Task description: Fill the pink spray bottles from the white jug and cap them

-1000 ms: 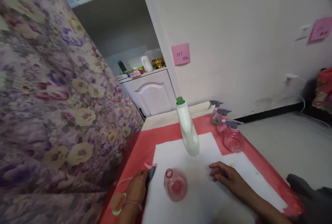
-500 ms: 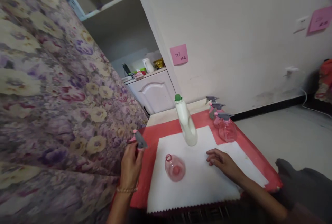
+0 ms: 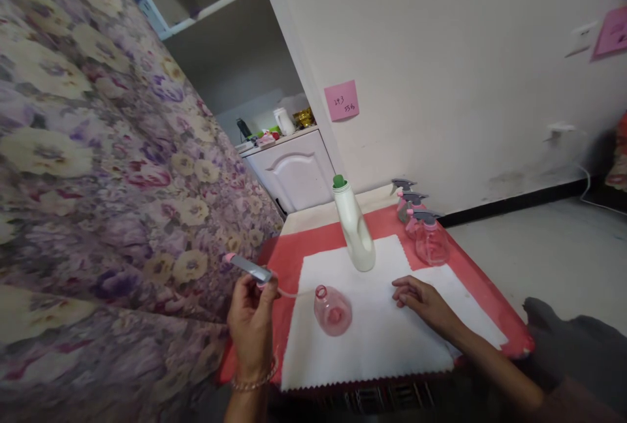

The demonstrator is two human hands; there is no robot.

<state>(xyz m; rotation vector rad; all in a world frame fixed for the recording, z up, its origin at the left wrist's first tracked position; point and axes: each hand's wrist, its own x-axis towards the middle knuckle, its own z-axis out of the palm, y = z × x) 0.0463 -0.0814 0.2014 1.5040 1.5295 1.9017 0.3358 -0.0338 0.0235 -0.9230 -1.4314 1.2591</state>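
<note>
Left of the hands, a flowered fabric (image 3: 98,149) fills that whole side. Under both hands lies a red cloth (image 3: 313,247) with a white mat (image 3: 382,344) on top.

Beyond the hands, about midway between them, a white jug (image 3: 356,234) with a green cap stands upright on the mat's far edge; it is opaque, so its contents are hidden. Past the right hand (image 3: 424,296), three pink spray bottles (image 3: 430,243) with grey heads stand in a row.

Between the hands, nearer the left, a pink bottle (image 3: 332,311) stands uncapped; I cannot tell if it holds liquid.

The left hand (image 3: 251,325) is raised, fingers pinched on a grey spray head (image 3: 249,269), its thin tube (image 3: 291,294) trailing toward the open neck. The right hand rests on the mat, fingers loosely spread, holding nothing.
</note>
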